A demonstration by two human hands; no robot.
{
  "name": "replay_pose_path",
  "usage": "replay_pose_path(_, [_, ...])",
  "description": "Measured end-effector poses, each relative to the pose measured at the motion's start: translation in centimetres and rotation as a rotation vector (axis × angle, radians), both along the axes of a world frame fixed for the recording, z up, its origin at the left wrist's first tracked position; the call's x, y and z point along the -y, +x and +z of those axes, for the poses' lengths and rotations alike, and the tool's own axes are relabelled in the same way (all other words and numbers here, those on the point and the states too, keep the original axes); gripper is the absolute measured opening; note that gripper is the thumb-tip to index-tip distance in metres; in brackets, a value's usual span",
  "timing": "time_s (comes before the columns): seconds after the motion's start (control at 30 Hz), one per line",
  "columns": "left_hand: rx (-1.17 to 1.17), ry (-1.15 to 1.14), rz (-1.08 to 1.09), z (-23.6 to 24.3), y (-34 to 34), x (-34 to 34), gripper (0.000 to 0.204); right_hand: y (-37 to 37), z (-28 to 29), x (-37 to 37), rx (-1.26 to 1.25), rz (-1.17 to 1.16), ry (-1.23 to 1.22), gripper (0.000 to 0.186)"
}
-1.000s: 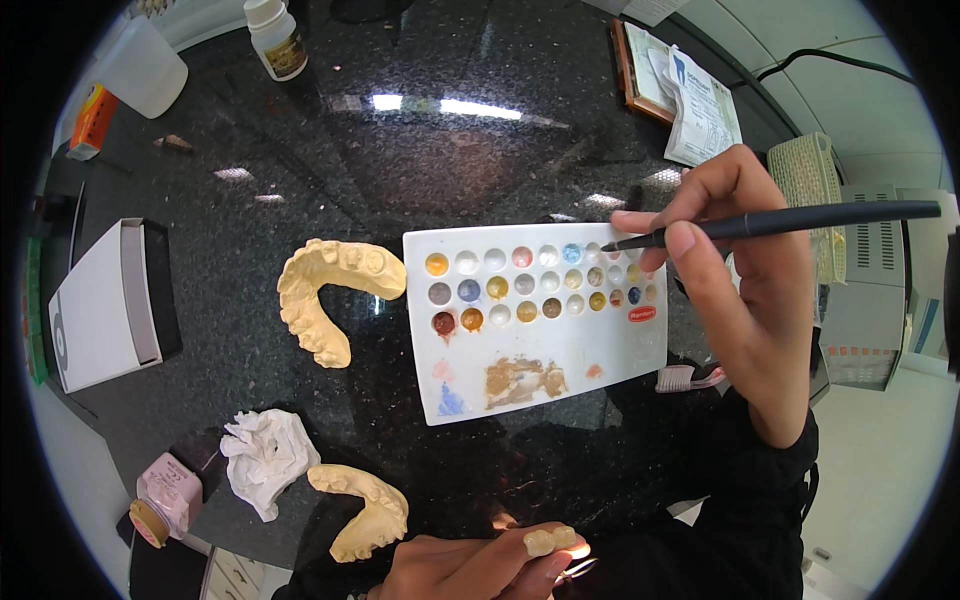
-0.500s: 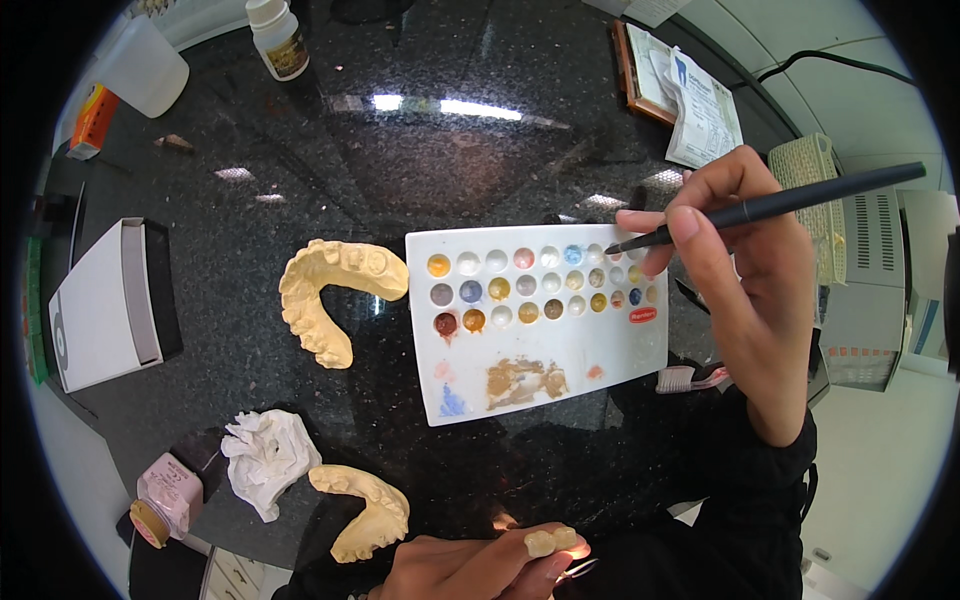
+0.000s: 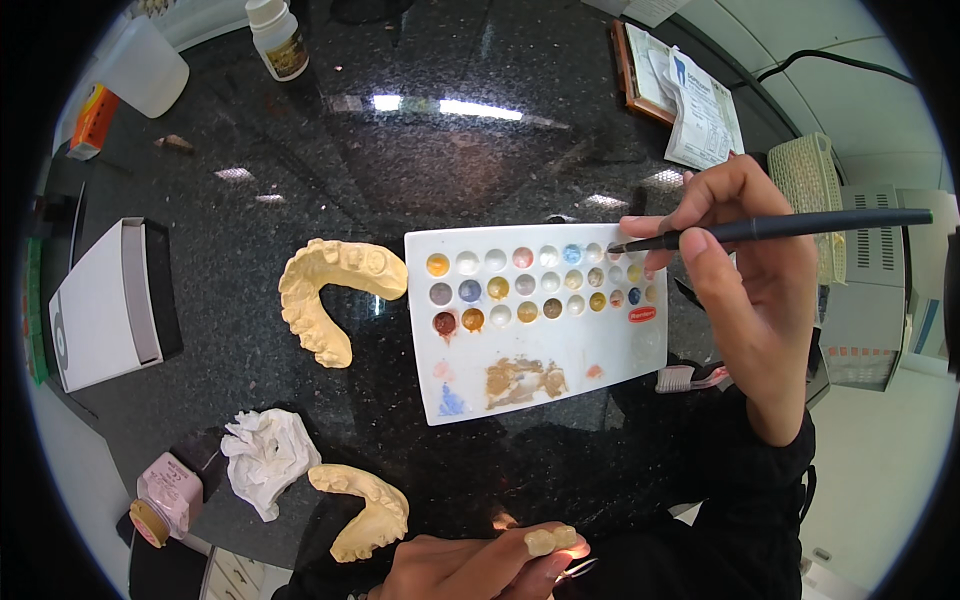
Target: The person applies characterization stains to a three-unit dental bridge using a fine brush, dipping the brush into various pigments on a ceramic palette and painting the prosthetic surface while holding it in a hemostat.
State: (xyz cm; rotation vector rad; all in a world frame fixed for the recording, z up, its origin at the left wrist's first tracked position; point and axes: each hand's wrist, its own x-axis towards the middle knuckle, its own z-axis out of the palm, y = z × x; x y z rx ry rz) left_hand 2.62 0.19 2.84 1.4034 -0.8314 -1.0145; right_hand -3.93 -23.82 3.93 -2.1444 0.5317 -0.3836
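Brush's (image 3: 820,222) rear end has swung lower vs. 0.5 s ago. R hand (image 3: 762,305): thumb + fingers clamped on brush, tip poking out L of them over palette's (image 3: 610,365) upper-R wells. L hand (image 3: 455,565): fingers tog., holding tooth crowns (image 3: 541,543) at fingertips.

black brush (image 3: 780,226) overhangs stained white palette (image 3: 610,345), tooth crowns (image 3: 541,542) nearer the body.
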Motion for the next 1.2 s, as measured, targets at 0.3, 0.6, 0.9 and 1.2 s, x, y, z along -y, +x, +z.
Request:
replay_pose_path(0.3, [-0.030,0.014,-0.044,0.2,0.4,0.0,0.015,-0.4,0.8,-0.1,-0.021,0.018,-0.045,0.013])
replay_pose_path(0.6, [-0.355,0.053,-0.112,-1.2,-0.7,-0.9,0.019,-0.6,0.7,-1.0,0.006,-0.132,0.030,0.010])
replay_pose_path(0.9, [-1.212,0.140,-0.051,-2.6,-1.3,-1.2,0.020,-0.1,0.3,-0.7,-0.019,-0.041,-0.067,0.008])
replay_pose_path(1.2, [-0.752,-0.122,0.142,-1.8,-1.8,-0.5,0.015,0.2,0.3,-0.6,-0.040,-0.012,-0.116,0.009])
